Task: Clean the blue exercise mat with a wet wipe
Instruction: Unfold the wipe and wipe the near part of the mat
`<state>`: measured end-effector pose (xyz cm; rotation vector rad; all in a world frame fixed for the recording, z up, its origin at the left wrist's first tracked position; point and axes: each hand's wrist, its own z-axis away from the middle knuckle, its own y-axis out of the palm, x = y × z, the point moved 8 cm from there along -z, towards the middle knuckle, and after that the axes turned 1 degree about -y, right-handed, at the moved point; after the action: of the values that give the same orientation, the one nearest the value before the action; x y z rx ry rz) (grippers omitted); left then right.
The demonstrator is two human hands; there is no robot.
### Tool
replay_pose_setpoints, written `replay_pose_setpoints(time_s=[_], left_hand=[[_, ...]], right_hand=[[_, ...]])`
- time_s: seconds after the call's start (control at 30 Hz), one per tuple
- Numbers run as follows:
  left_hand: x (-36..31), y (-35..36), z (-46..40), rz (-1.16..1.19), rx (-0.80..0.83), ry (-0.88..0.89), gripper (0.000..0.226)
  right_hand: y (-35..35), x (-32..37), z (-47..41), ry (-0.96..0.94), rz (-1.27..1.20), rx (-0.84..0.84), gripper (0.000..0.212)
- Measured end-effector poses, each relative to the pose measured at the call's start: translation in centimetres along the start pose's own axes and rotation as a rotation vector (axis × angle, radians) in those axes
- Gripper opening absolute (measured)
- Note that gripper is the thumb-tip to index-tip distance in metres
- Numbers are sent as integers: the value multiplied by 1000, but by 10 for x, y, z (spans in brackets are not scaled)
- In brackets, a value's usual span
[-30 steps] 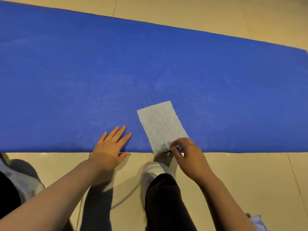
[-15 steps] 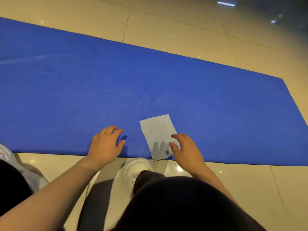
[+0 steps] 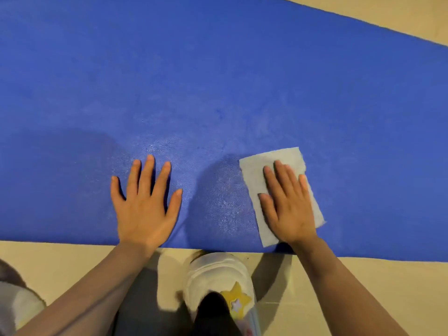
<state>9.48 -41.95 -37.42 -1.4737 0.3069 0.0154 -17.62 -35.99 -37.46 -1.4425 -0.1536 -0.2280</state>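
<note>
Wipe (image 3: 278,190) lay limp and thin under our flat right hand (image 3: 288,207); left hand (image 3: 145,204), fingers spread, pinned the soft mat (image 3: 218,69).

Beige tiled floor (image 3: 363,287) bears blue mat (image 3: 218,81), shoe (image 3: 218,275)

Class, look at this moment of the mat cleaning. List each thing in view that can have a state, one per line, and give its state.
blue exercise mat: unrolled flat on the floor, with a damp sheen between the two hands.
wet wipe: spread flat on the mat near its near edge, partly covered.
right hand: open, fingers straight, pressing on the wipe.
left hand: open, fingers spread, resting flat on the bare mat.
white shoe: on the floor, toe at the mat's edge.
</note>
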Motion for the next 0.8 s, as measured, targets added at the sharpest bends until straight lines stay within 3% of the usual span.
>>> replay_pose_setpoints(time_s=[0.13, 0.2, 0.4, 0.47, 0.53, 0.7, 0.8], left_hand=[[2, -1, 0, 23, -67, -34, 53], [1, 0, 1, 0, -103, -26, 51], [1, -6, 0, 38, -88, -54, 53], [4, -6, 0, 93, -60, -81, 55], [6, -5, 1, 109, -26, -49, 57], [6, -3, 7, 38, -17, 84, 58], [5, -5, 9, 8, -61, 60, 56]], right_hand=[[-9, -38, -24, 375, -14, -91, 66], [-1, -15, -33, 422, -20, -109, 68], [43, 150, -14, -269, 113, -5, 62], [44, 148, -11, -420, 113, 17, 61], [35, 116, -6, -435, 85, 15, 59], [1, -48, 38, 206, 45, -10, 65], [-9, -97, 77, 532, 52, -22, 70]])
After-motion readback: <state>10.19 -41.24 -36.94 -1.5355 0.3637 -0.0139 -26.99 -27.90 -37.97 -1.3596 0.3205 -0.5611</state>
